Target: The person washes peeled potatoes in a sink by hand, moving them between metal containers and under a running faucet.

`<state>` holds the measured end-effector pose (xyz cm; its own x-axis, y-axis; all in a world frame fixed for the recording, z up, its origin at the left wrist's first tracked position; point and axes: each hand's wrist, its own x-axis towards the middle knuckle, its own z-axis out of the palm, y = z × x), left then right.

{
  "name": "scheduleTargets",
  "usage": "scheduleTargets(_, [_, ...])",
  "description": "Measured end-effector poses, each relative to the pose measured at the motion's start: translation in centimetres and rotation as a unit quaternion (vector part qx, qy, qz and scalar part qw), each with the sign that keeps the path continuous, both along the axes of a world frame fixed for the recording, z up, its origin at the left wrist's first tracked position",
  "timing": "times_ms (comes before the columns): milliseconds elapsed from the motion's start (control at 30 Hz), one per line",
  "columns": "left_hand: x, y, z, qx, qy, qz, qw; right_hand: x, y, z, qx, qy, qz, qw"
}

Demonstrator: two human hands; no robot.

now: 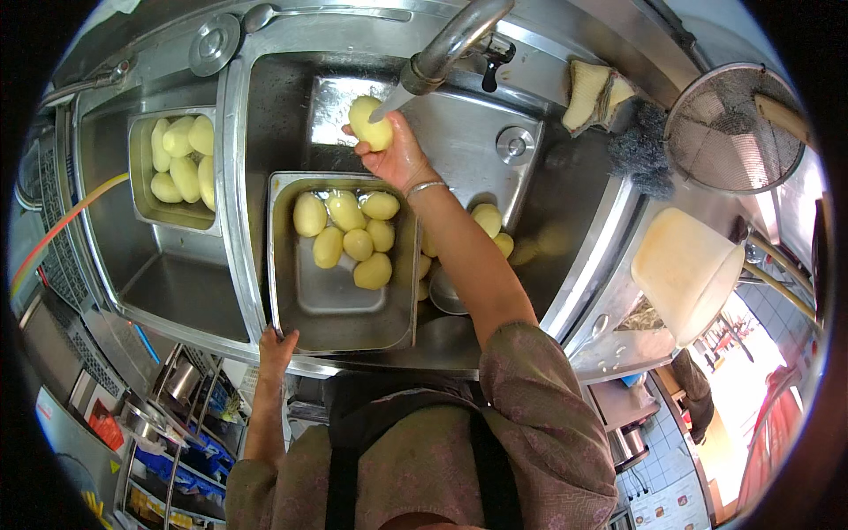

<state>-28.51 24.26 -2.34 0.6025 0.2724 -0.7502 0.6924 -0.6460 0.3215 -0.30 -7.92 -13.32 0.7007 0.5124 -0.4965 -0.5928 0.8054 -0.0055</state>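
Under the water running from the metal faucet, my right hand holds a peeled potato. My left hand grips the near left corner of a deep steel pan. Several peeled potatoes lie in that pan, in the sink's larger basin. More peeled potatoes and part of a round metal bowl lie to the right of the pan, partly hidden by my right forearm. A steel lid or tray with a round fitting lies behind them.
The left basin holds a smaller steel pan of peeled potatoes. A spoon and a round drain cover lie on the back ledge. At the right are a sponge, steel wool, a mesh strainer and a pale plastic container.
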Motion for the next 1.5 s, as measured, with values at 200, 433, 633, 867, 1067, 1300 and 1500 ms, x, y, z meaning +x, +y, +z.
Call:
scheduleTargets(200, [0.0, -0.2, -0.1, -0.057, -0.034, 0.032, 0.997, -6.6, 0.0, 3.6, -0.416, -0.429, 0.159, 0.786])
scheduleTargets(433, [1.2, -1.5, 1.4, -0.071, 0.008, 0.055, 0.996, -13.8, -13.2, -2.5, -0.909, -0.137, 0.258, 0.297])
scheduleTargets(633, [1.8, -1.6, 1.4, -0.047, 0.021, 0.031, 0.998, -17.8, -13.4, -4.6, -0.796, -0.076, 0.426, 0.423])
scheduleTargets(867, [1.1, -1.3, 0.9, -0.075, 0.013, 0.095, 0.993, -4.3, -5.8, 0.7, -0.370, -0.177, 0.045, 0.911])
scheduleTargets(1067, [1.6, -1.5, 1.3, -0.061, 0.022, 0.078, 0.995, 0.0, 2.7, 0.5, -0.006, 0.013, -0.081, 0.997])
scheduleTargets(1300, [1.4, -1.6, 1.0, -0.055, -0.004, 0.053, 0.997, -1.7, 3.5, 0.1, -0.032, 0.053, -0.146, 0.987])
scheduleTargets(1500, [3.8, -3.8, 2.9, -0.039, 0.111, 0.201, 0.972, -12.1, -1.9, 3.5, -0.593, -0.419, 0.154, 0.670])
